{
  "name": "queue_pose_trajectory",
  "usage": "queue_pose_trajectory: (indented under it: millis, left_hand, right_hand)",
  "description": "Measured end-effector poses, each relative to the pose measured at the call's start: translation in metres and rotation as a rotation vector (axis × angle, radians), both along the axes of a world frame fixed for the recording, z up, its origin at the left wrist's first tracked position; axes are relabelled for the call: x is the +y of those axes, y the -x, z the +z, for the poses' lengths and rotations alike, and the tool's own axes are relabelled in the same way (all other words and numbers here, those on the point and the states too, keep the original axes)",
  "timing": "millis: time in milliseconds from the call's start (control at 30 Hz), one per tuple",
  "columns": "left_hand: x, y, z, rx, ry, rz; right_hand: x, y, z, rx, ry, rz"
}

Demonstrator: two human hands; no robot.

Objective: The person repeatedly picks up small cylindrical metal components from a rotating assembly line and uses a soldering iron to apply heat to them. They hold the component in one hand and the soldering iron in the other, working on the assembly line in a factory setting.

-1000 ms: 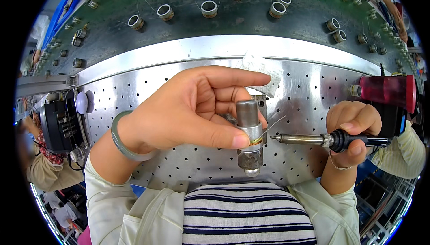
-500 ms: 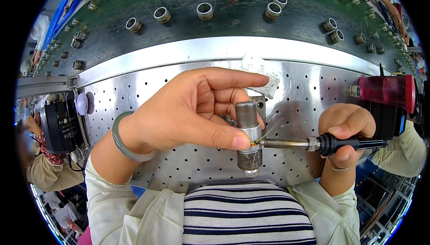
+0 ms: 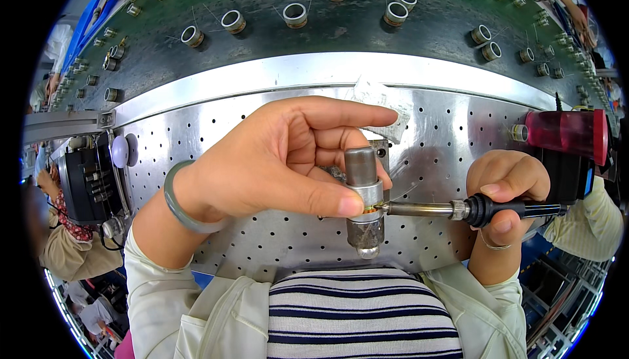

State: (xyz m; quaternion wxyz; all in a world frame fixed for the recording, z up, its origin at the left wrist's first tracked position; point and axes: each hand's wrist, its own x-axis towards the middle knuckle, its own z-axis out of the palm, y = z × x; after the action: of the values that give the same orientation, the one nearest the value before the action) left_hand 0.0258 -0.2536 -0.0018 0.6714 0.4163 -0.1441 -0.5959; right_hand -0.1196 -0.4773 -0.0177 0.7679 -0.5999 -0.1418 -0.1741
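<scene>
A silver metal ring (image 3: 367, 194) with a thin copper-coloured winding sits around an upright dark metal post (image 3: 361, 165). My left hand (image 3: 288, 162) pinches the ring between the thumb and the curled fingers, its index finger stretched out above. In my right hand (image 3: 508, 185) is a soldering iron (image 3: 422, 209), gripped by its black handle and pointing left. Its tip touches or nearly touches the winding, just right of my left thumb. Thin wires stand off the ring there. My left fingers partly hide a metal block (image 3: 381, 156) behind the post.
The perforated metal worktop (image 3: 275, 241) lies under my hands, with a crumpled whitish cloth (image 3: 386, 103) on it. Beyond runs a green conveyor belt (image 3: 262, 51) carrying several rings. At right stand a red translucent container (image 3: 567, 136) and a small ring (image 3: 519, 133); at left, a black device (image 3: 88, 185).
Rings on the belt have shifted slightly to the left. My left thumb and the ring have moved very slightly; the soldering iron stays almost in place at the winding.
</scene>
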Motion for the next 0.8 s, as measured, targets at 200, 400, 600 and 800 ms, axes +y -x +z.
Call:
queue_pose_trajectory:
  millis: [200,400,600,800]
  left_hand:
    - [-0.003,-0.004,-0.006,0.056,0.063,-0.073]
    - [0.000,-0.021,0.000,-0.014,0.153,-0.012]
    - [0.040,-0.055,0.032,-0.737,-0.075,0.409]
    - [0.139,-0.161,0.003,-1.635,-0.800,0.848]
  right_hand:
    - [-0.003,0.000,0.000,0.004,-0.121,-0.029]
    - [0.005,-0.002,0.018,0.039,-0.143,-0.221]
    - [0.004,0.011,0.027,0.101,-0.097,-0.371]
    - [0.010,0.008,0.029,0.133,-0.092,-0.316]
